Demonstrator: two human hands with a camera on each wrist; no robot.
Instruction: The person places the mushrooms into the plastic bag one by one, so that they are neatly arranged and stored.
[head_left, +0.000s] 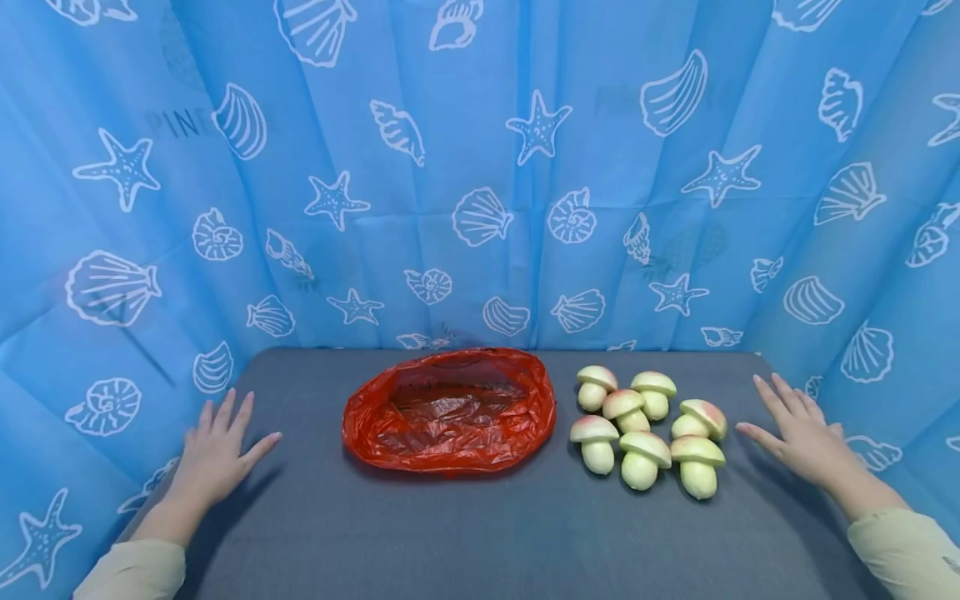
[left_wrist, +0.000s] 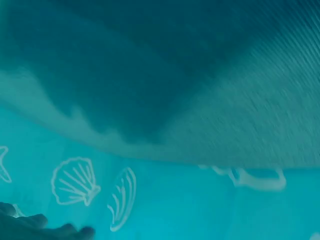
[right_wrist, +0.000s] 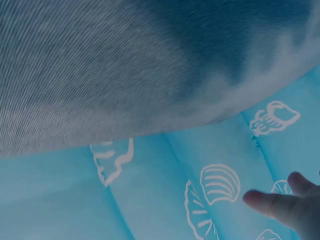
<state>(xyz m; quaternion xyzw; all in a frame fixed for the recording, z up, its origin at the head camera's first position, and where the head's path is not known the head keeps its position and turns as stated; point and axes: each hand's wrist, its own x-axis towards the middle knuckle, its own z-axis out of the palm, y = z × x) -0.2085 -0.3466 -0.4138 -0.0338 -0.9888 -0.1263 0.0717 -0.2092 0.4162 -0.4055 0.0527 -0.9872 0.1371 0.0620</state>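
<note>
We logged both hands as free: the left hand (head_left: 213, 458) hung at the left side of the grey table (head_left: 480, 542), the right hand (head_left: 810, 442) at the right side, fingers spread on each, neither grasping anything. We saw their shadows on the tabletop. The red plastic bag (head_left: 450, 417) lay at the far side, left of centre, its mouth spread wide, with nothing visible inside. We counted seven pale green mushroom-shaped pieces (head_left: 643, 458) bunched right of the bag, nearer the right hand but not touched by it. The wrist views gave us only tabletop, blue shell-print curtain (head_left: 420, 196) and a few fingertips. We judged the step as a ready pose, handling not begun. We'd say the next move called for the right hand to come left, lower and pinch one piece without knocking its close neighbours.
</note>
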